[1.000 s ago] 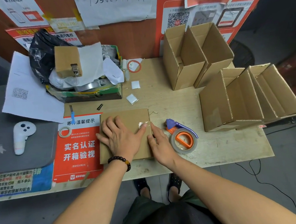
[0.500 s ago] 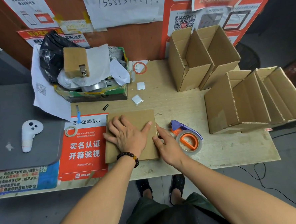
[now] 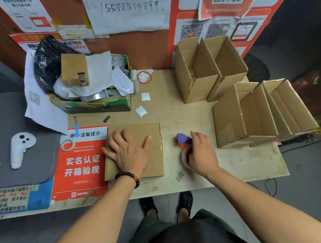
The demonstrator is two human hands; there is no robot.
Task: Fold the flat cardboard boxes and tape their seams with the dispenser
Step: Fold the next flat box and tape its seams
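A folded cardboard box (image 3: 154,159) lies flat on the wooden table (image 3: 243,165), its brown face up. My left hand (image 3: 128,152) presses down on it with fingers spread flat. To the right of the box sits the tape dispenser (image 3: 183,141), purple and orange with a roll of clear tape. My right hand (image 3: 202,154) covers the dispenser with fingers curled round it; most of the roll is hidden under the palm.
Several erected open boxes (image 3: 229,121) stand at the right and back right. A cluttered green carton (image 3: 91,105) sits at the back left. A small tape roll (image 3: 67,145) lies on the red notice (image 3: 81,163). A white controller (image 3: 20,148) rests on the grey mat.
My right hand left the box's right edge and moved right onto the tape dispenser, closing round it. My left hand stays flat on the box.
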